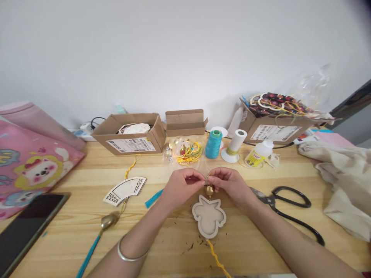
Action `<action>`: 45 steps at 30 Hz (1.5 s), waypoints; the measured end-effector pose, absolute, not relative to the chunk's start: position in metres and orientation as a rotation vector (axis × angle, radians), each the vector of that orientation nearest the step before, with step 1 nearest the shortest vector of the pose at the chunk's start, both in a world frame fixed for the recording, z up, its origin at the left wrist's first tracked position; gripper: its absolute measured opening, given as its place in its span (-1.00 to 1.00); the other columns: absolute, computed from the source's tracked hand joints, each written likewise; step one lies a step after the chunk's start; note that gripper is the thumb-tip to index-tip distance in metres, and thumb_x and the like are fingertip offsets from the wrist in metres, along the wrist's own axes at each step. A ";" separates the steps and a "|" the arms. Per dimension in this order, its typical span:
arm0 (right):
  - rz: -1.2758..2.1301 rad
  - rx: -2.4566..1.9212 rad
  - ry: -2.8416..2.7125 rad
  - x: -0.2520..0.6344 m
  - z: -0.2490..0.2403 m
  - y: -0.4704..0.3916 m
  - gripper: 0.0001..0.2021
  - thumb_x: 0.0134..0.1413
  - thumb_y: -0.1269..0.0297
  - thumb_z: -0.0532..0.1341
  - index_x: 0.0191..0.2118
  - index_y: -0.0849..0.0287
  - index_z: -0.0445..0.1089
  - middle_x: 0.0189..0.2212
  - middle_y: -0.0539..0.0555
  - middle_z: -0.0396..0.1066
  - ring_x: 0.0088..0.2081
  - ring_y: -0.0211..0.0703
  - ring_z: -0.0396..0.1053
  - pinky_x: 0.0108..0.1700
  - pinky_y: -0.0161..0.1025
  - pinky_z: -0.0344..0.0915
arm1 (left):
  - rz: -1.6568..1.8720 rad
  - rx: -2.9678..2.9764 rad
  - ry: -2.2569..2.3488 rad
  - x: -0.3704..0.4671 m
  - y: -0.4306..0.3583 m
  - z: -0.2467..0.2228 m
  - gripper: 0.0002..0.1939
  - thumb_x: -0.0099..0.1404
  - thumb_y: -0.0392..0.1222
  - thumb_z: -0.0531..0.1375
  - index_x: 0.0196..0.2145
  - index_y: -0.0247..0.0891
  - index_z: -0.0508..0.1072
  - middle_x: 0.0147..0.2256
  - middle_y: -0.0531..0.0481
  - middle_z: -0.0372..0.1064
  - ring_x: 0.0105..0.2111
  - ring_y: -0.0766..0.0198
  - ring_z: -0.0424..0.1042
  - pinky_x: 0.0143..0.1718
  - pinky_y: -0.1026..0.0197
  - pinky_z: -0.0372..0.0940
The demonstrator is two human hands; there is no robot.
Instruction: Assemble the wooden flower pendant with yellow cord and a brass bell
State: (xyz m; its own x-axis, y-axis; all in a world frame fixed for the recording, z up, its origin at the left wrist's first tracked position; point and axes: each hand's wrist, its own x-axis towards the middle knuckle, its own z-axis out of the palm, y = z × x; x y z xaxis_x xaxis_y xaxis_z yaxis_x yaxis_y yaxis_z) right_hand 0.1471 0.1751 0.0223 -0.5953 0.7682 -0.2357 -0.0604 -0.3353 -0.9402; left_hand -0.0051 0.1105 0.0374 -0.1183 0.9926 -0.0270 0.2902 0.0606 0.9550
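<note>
In the middle of the table lies a pale wooden pendant (209, 221) with a raised scalloped rim. A twisted yellow cord (215, 256) runs from its near end. At its far end a small gold bell (209, 190) is attached. Just beyond the bell, my left hand (185, 186) pinches a thin cord between thumb and fingertips. My right hand (227, 183) pinches the same spot from the other side, touching the bell. The fingertips nearly meet and partly hide the cord. A teal tassel (153, 198) pokes out beside my left hand.
Black-handled scissors (272, 201) lie by my right forearm. At left are a fan-shaped pendant (125, 190) and a phone (30, 227). Behind stand a teal thread spool (213, 144), a white spool (236, 144), a glue bottle (259, 153) and cardboard boxes (158, 133).
</note>
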 end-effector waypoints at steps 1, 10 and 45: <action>1.986 -0.938 -1.325 0.148 0.023 0.176 -0.75 -0.36 0.20 0.36 -0.51 0.24 0.40 -0.61 -0.05 0.38 -0.64 -0.43 0.20 -0.55 -0.41 0.16 | 1.108 1.368 1.518 -0.005 0.110 0.037 -0.91 0.03 -0.24 0.20 -0.49 -0.31 0.45 -0.43 -0.03 0.44 -0.40 0.28 0.41 -0.31 0.27 0.29; 2.000 -0.932 -1.278 0.147 0.019 0.176 -0.78 -0.37 0.23 0.37 -0.50 0.23 0.43 -0.61 -0.06 0.38 -0.63 -0.44 0.20 -0.56 -0.40 0.15 | 1.085 1.200 1.354 0.003 0.110 0.033 -0.67 0.00 -0.20 0.25 -0.22 -0.28 0.41 -0.28 -0.05 0.45 -0.30 0.23 0.43 -0.24 0.21 0.31; 2.198 -0.942 -1.360 0.154 0.021 0.179 -0.81 -0.28 0.22 0.35 -0.50 0.23 0.45 -0.61 -0.06 0.41 -0.70 -0.51 0.13 -0.61 -0.44 0.12 | 1.237 2.065 1.607 -0.014 0.113 0.034 -0.86 0.16 -0.29 0.14 -0.42 -0.26 0.52 -0.44 0.00 0.44 -0.43 0.36 0.38 -0.40 0.34 0.27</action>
State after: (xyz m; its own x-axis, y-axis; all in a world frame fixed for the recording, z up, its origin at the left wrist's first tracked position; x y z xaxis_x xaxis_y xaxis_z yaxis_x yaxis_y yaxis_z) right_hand 0.1540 0.1789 0.0212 -0.6990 0.6300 -0.3383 0.0218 -0.4540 -0.8907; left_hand -0.0140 0.1131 0.0337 0.0330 0.8849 0.4646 0.6757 -0.3623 0.6420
